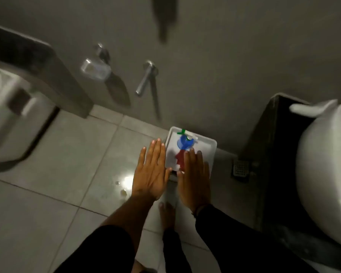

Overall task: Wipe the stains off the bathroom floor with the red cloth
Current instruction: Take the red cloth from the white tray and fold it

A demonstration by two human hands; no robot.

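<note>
Pale floor tiles (47, 194) carry small stains (123, 192); a white tray (209, 146) holds the red cloth (180, 157). Left hand (151, 174) and right hand (195, 178) hover flat, fingers spread, holding nothing.

We see a dim, grainy view. One bright glare spot (127, 181) shines on the wet floor tiles (47, 209). The tap (146, 77) throws a long shadow down the wall (224, 56). Left-edge fixtures are motion-blurred; edges bend outward.

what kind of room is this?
A bathroom, most likely. A white toilet sits at the right, a floor drain is set in the tiled floor, and a metal tap sticks out of the wall.
</note>
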